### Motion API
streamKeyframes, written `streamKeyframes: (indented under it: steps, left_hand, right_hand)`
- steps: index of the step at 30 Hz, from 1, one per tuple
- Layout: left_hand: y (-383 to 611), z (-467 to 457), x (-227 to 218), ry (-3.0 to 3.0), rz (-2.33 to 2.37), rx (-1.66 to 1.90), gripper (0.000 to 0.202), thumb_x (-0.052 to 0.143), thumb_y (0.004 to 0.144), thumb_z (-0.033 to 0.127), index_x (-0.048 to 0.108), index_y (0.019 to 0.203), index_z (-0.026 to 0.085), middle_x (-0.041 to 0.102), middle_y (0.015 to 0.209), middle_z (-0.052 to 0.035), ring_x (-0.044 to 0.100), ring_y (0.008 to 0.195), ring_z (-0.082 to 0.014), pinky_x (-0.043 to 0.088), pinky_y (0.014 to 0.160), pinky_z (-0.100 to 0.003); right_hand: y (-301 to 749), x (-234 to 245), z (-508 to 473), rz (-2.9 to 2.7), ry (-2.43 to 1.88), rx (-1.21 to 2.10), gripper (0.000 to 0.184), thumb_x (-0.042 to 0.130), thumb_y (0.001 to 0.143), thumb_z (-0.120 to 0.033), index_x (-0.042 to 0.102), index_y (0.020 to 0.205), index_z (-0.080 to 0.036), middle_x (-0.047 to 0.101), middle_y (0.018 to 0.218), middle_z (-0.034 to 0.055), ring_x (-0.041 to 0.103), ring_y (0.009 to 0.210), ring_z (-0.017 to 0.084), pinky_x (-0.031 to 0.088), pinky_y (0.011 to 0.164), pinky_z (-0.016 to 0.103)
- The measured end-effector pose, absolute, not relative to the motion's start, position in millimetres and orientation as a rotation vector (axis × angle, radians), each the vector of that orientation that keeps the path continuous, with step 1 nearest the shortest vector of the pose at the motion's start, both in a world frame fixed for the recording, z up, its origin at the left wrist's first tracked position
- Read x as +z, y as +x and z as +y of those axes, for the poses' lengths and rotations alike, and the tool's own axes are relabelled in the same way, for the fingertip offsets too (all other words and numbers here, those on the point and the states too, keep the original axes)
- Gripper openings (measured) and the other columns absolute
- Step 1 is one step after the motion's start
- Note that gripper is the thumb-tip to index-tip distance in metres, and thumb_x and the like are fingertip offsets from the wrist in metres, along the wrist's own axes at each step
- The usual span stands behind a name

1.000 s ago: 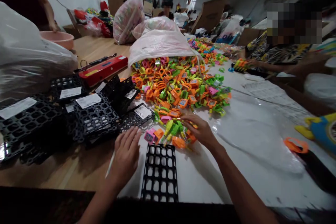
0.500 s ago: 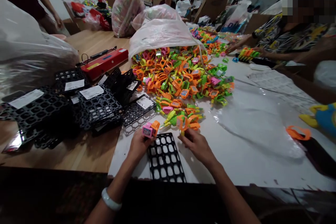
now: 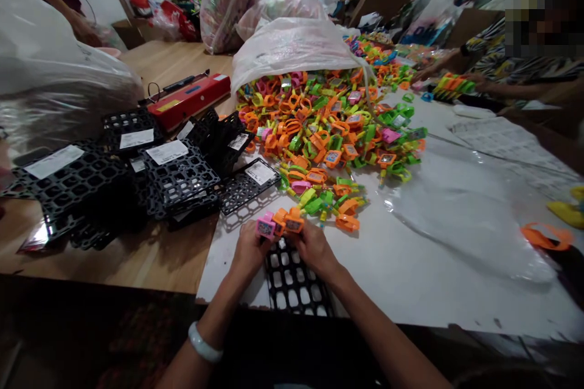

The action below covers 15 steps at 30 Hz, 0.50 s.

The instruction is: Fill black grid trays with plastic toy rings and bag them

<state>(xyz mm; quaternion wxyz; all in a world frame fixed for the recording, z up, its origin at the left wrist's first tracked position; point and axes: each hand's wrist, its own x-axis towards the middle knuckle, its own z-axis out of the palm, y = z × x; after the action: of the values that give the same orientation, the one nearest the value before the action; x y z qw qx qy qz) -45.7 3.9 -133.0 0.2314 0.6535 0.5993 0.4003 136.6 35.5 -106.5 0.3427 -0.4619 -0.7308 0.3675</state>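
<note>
My left hand [image 3: 249, 249] is closed on a pink toy watch [image 3: 266, 226] with an orange one beside it. My right hand [image 3: 314, 247] is closed on another orange toy watch [image 3: 294, 222], pressed against the ones in the left hand. Both hands hover over the far end of a black plastic grid tray [image 3: 294, 279] lying on the white sheet at the table's near edge. Just beyond the hands lies a big heap of orange, green and pink toy watches [image 3: 326, 127], spilling from a clear plastic bag [image 3: 292, 45].
Stacked black grid trays with white labels [image 3: 168, 179] cover the wooden table at left, beside a red tool [image 3: 189, 99] and a large clear bag [image 3: 50, 85]. A person at right [image 3: 493, 67] handles toys. A clear film sheet [image 3: 465, 206] and an orange strap [image 3: 545, 236] lie right.
My right hand picked an orange watch from the heap and brought it to the left hand, which lifted the pink and orange watches. Both hands now meet over the tray.
</note>
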Motion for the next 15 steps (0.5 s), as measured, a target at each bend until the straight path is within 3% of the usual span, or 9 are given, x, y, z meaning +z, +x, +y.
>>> streamKeyframes:
  steps: [3,7,11,15]
  left_hand:
    - [-45,5,-132,1.804,1.644,1.121,0.007,0.064,0.080,0.018,0.069,0.076,0.021,0.069,0.082,-0.0029,0.062,0.084,-0.0209,0.049,0.081,-0.036]
    - [-45,7,-129,1.828,1.631,1.125,0.005,0.065,0.079,0.020,0.069,0.076,0.021,0.069,0.082,-0.0029,0.063,0.085,-0.0213,0.050,0.081,-0.036]
    - [-46,7,-128,1.845,1.630,1.096,0.006,0.065,0.079,0.019,0.070,0.077,0.021,0.070,0.084,-0.0028,0.063,0.086,-0.0212,0.050,0.082,-0.037]
    - [-47,7,-126,1.848,1.632,1.080,0.007,0.066,0.079,0.021,0.069,0.074,0.021,0.070,0.084,-0.0030,0.063,0.086,-0.0211,0.050,0.082,-0.037]
  right_hand:
    - [133,-104,31,-1.983,-1.182,0.830,0.020,0.046,0.085,-0.018,0.061,0.099,-0.019,0.069,0.093,0.0088,0.066,0.088,0.024,0.053,0.078,0.036]
    - [141,-97,31,-2.013,-1.176,0.911,0.016,0.051,0.088,-0.022,0.060,0.102,-0.022,0.069,0.094,0.0047,0.065,0.085,0.021,0.054,0.077,0.032]
    - [171,-86,46,-1.916,-1.439,0.471,0.023,0.057,0.089,-0.029,0.058,0.111,-0.022,0.062,0.100,0.0086,0.061,0.086,0.023,0.053,0.075,0.035]
    - [194,-74,54,-1.921,-1.639,0.182,0.012,0.053,0.090,-0.028,0.062,0.092,-0.022,0.058,0.093,0.0087,0.059,0.082,0.023,0.051,0.069,0.035]
